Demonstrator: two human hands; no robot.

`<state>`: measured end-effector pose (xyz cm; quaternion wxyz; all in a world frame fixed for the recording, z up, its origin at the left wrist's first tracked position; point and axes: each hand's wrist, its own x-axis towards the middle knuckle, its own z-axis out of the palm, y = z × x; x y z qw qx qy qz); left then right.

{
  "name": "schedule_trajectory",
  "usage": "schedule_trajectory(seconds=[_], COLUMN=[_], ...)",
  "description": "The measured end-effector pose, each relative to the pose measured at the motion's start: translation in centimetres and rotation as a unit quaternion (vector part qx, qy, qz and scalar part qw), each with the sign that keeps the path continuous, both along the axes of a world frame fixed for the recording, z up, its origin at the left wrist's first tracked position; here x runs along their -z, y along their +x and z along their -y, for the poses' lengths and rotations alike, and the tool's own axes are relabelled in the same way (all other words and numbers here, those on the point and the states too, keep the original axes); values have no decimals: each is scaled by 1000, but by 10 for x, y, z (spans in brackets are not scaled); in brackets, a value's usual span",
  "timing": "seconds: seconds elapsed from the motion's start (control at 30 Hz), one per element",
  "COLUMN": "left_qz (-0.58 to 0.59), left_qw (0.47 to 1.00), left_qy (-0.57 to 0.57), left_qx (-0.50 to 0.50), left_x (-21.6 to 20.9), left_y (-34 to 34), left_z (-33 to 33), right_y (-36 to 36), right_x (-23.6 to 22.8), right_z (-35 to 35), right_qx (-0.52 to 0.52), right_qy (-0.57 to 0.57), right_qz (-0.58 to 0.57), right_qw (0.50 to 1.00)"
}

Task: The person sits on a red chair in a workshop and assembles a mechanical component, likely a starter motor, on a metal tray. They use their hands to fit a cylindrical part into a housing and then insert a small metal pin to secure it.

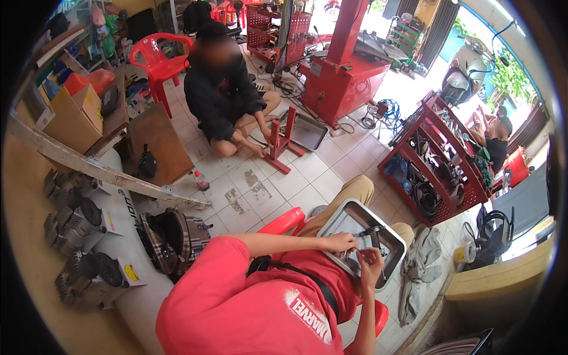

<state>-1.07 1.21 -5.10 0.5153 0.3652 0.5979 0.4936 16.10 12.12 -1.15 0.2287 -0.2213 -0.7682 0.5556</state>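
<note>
In the head view, the person sits with a shallow metal tray [353,214] on the lap, and inside this tray lies a dark metal part [374,231], just beyond the hands. The left hand [341,242] and the right hand [371,267] are close together over the near side of the tray, with fingers bent; what they grip is too small for me to tell. To the right stands a red tool cart [474,198], whose shelves are crowded with tools, a coil of black cable [425,198] and a blue plastic bag [397,171]. Farther ahead, a second tray [310,135] rests on the tiled floor, beside the red metal stand [284,144] which a squatting co-worker [222,94] touches. At the left is a cardboard box [76,122].
</note>
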Motion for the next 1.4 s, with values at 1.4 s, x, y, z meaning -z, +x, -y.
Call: schedule_trajectory(seconds=[1.4], left_qz=[4], left_qw=[996], left_qy=[21], left_qx=[-90], left_x=[-5], left_y=[-11], left_z=[-7], right_y=[-9], right_x=[-9], right_z=[8], right_qx=[-24], right_qy=[-69], right_qz=[-4], right_qw=[997])
